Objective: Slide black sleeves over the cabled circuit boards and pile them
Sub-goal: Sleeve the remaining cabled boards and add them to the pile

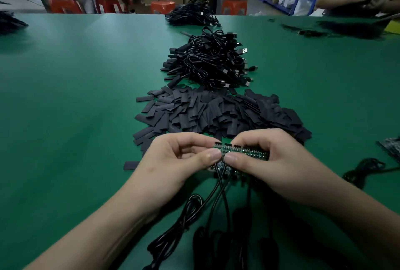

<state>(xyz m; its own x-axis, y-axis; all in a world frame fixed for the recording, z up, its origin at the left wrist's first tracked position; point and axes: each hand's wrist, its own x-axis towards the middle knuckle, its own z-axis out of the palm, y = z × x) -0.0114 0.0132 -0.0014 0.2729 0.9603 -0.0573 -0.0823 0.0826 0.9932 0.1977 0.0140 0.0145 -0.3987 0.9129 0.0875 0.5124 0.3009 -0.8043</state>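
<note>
You're pinching a strip of circuit boards crosswise between both hands, left hand and right hand thumb-to-thumb, sleeves lying just beyond.

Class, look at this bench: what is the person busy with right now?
Both hands, left and right, pinch a strip of green circuit boards above the green table, black cables trailing toward the person. No sleeve is on it yet. Loose black sleeves lie just beyond, then a pile of sleeved, cabled units.
</note>
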